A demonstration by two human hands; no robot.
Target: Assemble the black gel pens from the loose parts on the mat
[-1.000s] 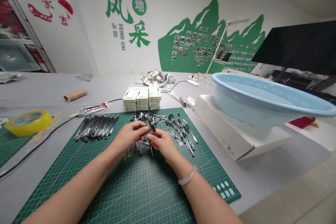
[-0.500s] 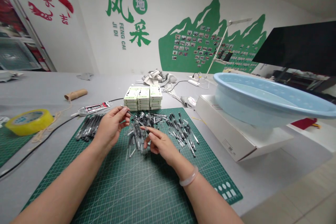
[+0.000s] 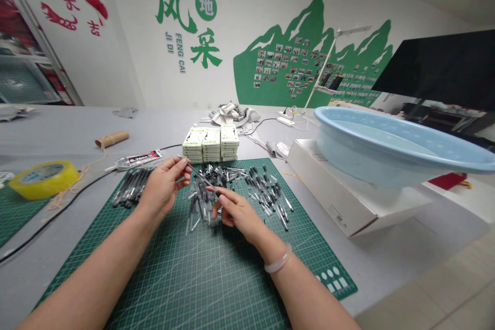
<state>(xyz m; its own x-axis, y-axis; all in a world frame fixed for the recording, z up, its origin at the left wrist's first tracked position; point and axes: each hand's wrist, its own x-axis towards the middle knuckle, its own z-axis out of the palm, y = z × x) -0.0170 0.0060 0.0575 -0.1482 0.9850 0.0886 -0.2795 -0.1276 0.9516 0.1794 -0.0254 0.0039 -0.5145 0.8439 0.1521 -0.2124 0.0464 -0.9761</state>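
Observation:
Between my two hands a slim dark pen (image 3: 200, 174) is held at a slant above the mat. My left hand (image 3: 166, 185) pinches its upper end between thumb and fingers. At the lower end, my right hand (image 3: 235, 211) closes its fingertips on the pen, near a dark part that may be a cap. Below and behind them lies a loose heap of clear and black pen parts (image 3: 203, 201). More pens and caps (image 3: 270, 193) are scattered to the right. A row of black pens (image 3: 129, 188) lies left of my left hand, partly hidden by it.
Under everything is a green cutting mat (image 3: 185, 278). Stacked small boxes (image 3: 211, 144) stand behind the heap. A blue basin (image 3: 367, 165) rests on a white box (image 3: 328, 191) at right. Yellow tape (image 3: 44, 180), a glue packet (image 3: 139, 160) and a bamboo piece (image 3: 112, 139) lie left.

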